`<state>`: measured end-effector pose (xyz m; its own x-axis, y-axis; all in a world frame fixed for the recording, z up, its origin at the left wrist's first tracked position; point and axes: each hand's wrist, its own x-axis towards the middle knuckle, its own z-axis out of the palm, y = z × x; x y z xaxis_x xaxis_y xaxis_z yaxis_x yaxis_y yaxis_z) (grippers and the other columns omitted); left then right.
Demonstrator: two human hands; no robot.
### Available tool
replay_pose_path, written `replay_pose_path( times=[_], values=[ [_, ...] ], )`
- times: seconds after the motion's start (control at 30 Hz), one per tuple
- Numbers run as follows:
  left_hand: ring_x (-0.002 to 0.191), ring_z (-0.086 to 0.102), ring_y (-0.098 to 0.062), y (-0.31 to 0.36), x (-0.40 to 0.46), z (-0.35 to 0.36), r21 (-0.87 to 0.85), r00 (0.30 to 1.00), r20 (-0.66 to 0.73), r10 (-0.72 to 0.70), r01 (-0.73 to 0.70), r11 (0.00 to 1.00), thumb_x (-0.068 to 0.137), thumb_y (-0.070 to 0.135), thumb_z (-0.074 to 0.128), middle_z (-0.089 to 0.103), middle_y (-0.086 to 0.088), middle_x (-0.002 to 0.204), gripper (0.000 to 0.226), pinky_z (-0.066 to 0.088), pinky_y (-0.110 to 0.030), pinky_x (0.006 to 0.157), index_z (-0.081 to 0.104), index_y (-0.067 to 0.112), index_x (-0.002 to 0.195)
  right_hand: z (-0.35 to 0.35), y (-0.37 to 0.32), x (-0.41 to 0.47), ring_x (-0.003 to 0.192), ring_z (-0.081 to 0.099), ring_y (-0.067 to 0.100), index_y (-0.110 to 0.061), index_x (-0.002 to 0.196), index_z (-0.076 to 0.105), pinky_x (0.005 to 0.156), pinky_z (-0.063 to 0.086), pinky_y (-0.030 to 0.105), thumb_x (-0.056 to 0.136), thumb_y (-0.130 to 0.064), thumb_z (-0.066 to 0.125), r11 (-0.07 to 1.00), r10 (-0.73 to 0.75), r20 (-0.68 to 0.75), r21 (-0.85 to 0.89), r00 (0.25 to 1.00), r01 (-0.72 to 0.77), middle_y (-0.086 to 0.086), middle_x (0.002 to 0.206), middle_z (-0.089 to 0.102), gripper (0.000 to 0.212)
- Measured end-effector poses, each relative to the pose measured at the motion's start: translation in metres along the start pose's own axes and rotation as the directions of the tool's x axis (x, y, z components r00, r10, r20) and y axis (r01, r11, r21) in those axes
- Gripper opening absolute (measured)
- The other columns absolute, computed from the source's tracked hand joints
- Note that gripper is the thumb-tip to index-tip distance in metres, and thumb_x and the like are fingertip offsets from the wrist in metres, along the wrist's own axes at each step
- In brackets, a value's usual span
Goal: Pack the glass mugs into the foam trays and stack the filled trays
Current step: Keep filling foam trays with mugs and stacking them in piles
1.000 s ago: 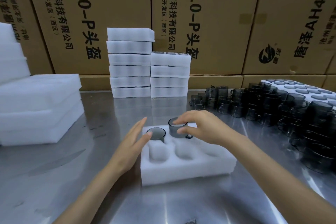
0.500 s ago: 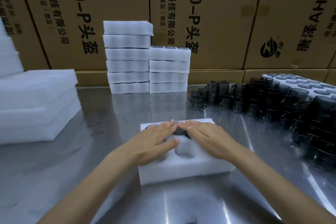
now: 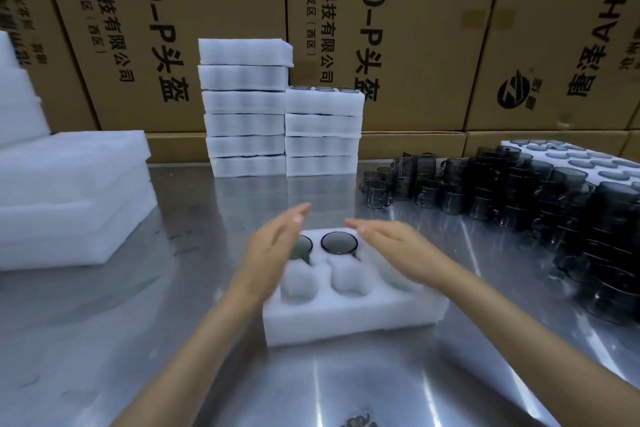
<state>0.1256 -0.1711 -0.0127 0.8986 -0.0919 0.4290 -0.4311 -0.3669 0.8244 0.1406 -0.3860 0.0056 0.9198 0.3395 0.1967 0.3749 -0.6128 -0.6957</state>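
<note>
A white foam tray (image 3: 349, 317) lies on the steel table in front of me. Two dark glass mugs sit in its far row: one (image 3: 338, 242) in the middle pocket, one (image 3: 304, 246) at the far left, partly behind my left hand. The near pockets are empty. My left hand (image 3: 273, 250) hovers over the tray's left side with straight fingers, holding nothing. My right hand (image 3: 398, 250) hovers over the right side, fingers straight, also holding nothing. A heap of loose dark mugs (image 3: 519, 191) stands to the right.
Two stacks of filled foam trays (image 3: 246, 107) (image 3: 322, 132) stand at the back against cardboard boxes (image 3: 415, 28). Large foam slabs (image 3: 69, 194) are piled at the left. Another foam sheet with pockets (image 3: 588, 159) lies at the far right behind the mugs.
My right hand set the second mug into the tray. Both hands pressed flat on the mugs half a second ago and have now lifted off and apart.
</note>
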Motion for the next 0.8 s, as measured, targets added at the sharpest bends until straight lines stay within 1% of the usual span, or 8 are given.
replay_pose_path(
  times=[0.07, 0.2, 0.27, 0.37, 0.43, 0.57, 0.67, 0.8],
  values=[
    [0.121, 0.045, 0.012, -0.015, -0.001, -0.003, -0.222, 0.97, -0.205, -0.134, 0.088, 0.971, 0.099, 0.035, 0.042, 0.055, 0.016, 0.13, 0.03, 0.029, -0.006, 0.101, 0.055, 0.03, 0.125, -0.013, 0.01, 0.012, 0.125, 0.046, 0.003, -0.024, 0.131, 0.056, 0.102, 0.031, 0.019, 0.099, -0.027, 0.045, 1.0, -0.009, -0.157, 0.027, 0.988, 0.014, -0.012, 0.134, 0.054, 0.034],
    [0.123, 0.051, -0.011, -0.037, 0.003, -0.001, -0.492, 0.871, -0.204, -0.447, 0.304, 0.816, 0.095, 0.04, 0.046, 0.058, 0.012, 0.129, 0.032, 0.032, -0.041, 0.112, 0.062, 0.029, 0.12, -0.045, 0.039, 0.05, 0.104, 0.058, 0.01, -0.022, 0.135, 0.051, 0.089, 0.041, 0.025, 0.097, -0.026, 0.045, 0.99, 0.112, -0.304, -0.054, 0.946, -0.134, -0.003, 0.133, 0.056, 0.039],
    [0.116, 0.056, -0.011, -0.037, 0.002, 0.0, -0.442, 0.873, -0.209, -0.44, 0.317, 0.839, 0.091, 0.044, 0.048, 0.061, 0.012, 0.123, 0.028, 0.038, -0.041, 0.107, 0.066, 0.035, 0.111, -0.056, 0.056, 0.072, 0.091, 0.059, 0.013, -0.02, 0.14, 0.043, 0.081, 0.048, 0.03, 0.098, -0.026, 0.043, 0.968, 0.169, -0.31, -0.126, 0.936, -0.216, 0.003, 0.135, 0.054, 0.043],
    [0.098, 0.064, -0.004, -0.037, 0.003, 0.002, -0.42, 0.873, -0.217, -0.436, 0.32, 0.849, 0.089, 0.046, 0.047, 0.067, 0.012, 0.111, 0.026, 0.048, -0.031, 0.086, 0.069, 0.037, 0.098, -0.073, 0.076, 0.104, 0.126, 0.046, 0.025, -0.014, 0.145, 0.033, 0.102, 0.041, 0.04, 0.098, -0.024, 0.044, 0.925, 0.201, -0.371, -0.234, 0.907, -0.3, 0.006, 0.15, 0.036, 0.05],
    [0.083, 0.067, -0.004, -0.037, 0.005, 0.002, -0.445, 0.864, -0.224, -0.45, 0.321, 0.836, 0.091, 0.041, 0.047, 0.071, 0.012, 0.096, 0.026, 0.051, -0.026, 0.072, 0.071, 0.031, 0.091, -0.081, 0.085, 0.125, 0.134, 0.038, 0.027, -0.012, 0.147, 0.028, 0.106, 0.037, 0.041, 0.098, -0.022, 0.044, 0.892, 0.219, -0.382, -0.294, 0.898, -0.343, 0.006, 0.154, 0.027, 0.053],
    [0.097, 0.065, -0.018, -0.037, 0.007, 0.004, -0.404, 0.857, -0.22, -0.466, 0.355, 0.843, 0.093, 0.037, 0.045, 0.071, 0.003, 0.1, 0.027, 0.049, -0.043, 0.092, 0.071, 0.028, 0.093, -0.087, 0.095, 0.159, 0.141, 0.024, 0.029, -0.012, 0.15, 0.022, 0.11, 0.031, 0.044, 0.097, -0.015, 0.044, 0.811, 0.246, -0.372, -0.427, 0.895, -0.4, 0.005, 0.157, 0.019, 0.057],
    [0.099, 0.064, -0.02, -0.039, 0.008, 0.004, -0.403, 0.854, -0.225, -0.469, 0.356, 0.843, 0.093, 0.038, 0.046, 0.071, 0.002, 0.099, 0.026, 0.049, -0.043, 0.092, 0.071, 0.03, 0.094, -0.084, 0.098, 0.173, 0.142, 0.017, 0.029, -0.015, 0.15, 0.02, 0.107, 0.032, 0.047, 0.096, -0.01, 0.043, 0.736, 0.238, -0.362, -0.538, 0.901, -0.411, 0.0, 0.158, 0.015, 0.059],
    [0.099, 0.064, -0.021, -0.041, 0.008, 0.003, -0.39, 0.861, -0.194, -0.471, 0.373, 0.842, 0.078, 0.053, 0.046, 0.071, 0.004, 0.096, 0.034, 0.048, -0.047, 0.093, 0.071, 0.034, 0.092, -0.076, 0.102, 0.177, 0.133, 0.024, 0.032, -0.011, 0.142, 0.032, 0.095, 0.039, 0.046, 0.094, -0.011, 0.048, 0.651, 0.21, -0.388, -0.629, 0.897, -0.425, 0.009, 0.146, 0.035, 0.05]
  ],
)
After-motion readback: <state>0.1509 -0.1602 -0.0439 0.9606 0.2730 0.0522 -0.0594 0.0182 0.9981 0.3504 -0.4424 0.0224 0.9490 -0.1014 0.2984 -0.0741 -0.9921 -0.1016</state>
